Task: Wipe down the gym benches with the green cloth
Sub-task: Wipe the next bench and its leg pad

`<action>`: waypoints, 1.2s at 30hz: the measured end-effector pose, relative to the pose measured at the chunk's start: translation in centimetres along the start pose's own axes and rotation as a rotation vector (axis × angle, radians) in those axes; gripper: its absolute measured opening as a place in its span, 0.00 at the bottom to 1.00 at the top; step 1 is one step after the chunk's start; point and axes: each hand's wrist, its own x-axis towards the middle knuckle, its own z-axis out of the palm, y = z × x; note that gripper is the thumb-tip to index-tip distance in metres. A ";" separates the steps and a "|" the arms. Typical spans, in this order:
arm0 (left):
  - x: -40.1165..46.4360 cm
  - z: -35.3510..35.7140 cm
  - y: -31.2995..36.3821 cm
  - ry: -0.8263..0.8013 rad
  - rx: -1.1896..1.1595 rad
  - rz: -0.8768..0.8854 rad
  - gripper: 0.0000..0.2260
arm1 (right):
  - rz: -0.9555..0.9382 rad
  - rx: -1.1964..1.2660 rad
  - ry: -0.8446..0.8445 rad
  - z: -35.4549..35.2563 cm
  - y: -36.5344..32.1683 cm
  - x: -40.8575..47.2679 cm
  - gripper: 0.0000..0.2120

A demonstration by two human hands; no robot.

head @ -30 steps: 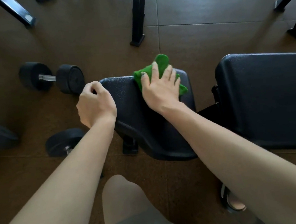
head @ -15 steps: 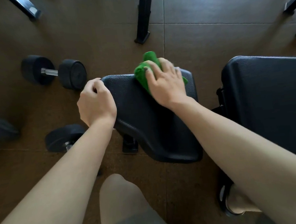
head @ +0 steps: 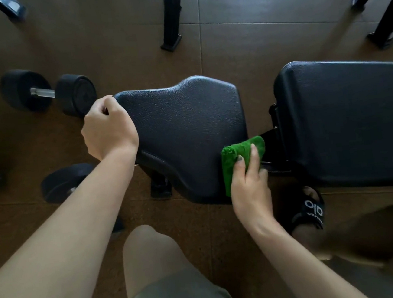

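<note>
Now | right hand fingers pinch one green cloth | left hand curled on seat pad; two pads

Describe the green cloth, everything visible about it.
The green cloth is a bright green, nubby terry-like rag, folded or bunched into a thick pad. The right hand grips it, fingers curled over its top. It is pressed against the right side edge of the black seat pad, by the gap before the larger back pad. Its lower strip hangs down along the seat's side. Part lies hidden under the hand.
</note>
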 end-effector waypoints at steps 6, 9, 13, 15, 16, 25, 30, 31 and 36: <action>0.0 -0.1 0.1 0.011 0.005 0.006 0.19 | 0.103 0.256 0.039 -0.3 -0.7 6.7 0.23; -0.2 -0.1 0.1 0.004 0.017 0.007 0.17 | 0.120 0.315 0.009 -0.2 -0.2 5.3 0.24; -0.2 -0.1 0.2 0.003 0.021 0.007 0.17 | 0.052 0.333 0.060 1.0 2.0 -1.0 0.26; -0.1 -0.1 0.1 -0.003 0.030 0.009 0.18 | -0.055 0.296 0.101 2.1 2.4 -3.2 0.27; -0.1 -0.2 0.1 -0.007 0.031 0.012 0.18 | -0.136 0.231 0.143 2.7 2.5 -3.8 0.27; 1.4 -0.8 0.1 -0.169 0.101 -0.020 0.17 | -0.871 -0.522 0.112 6.5 -7.2 -0.5 0.31; 2.0 -1.1 0.2 -0.259 0.153 -0.036 0.18 | -0.984 -0.657 0.093 6.0 -5.5 -0.6 0.33; 1.9 -1.2 0.1 -0.266 0.145 -0.039 0.18 | -0.995 -0.681 0.093 5.5 -4.2 -1.0 0.33; 1.8 -1.2 0.0 -0.266 0.128 -0.027 0.19 | -1.020 -0.703 0.133 4.0 -0.3 -1.7 0.32</action>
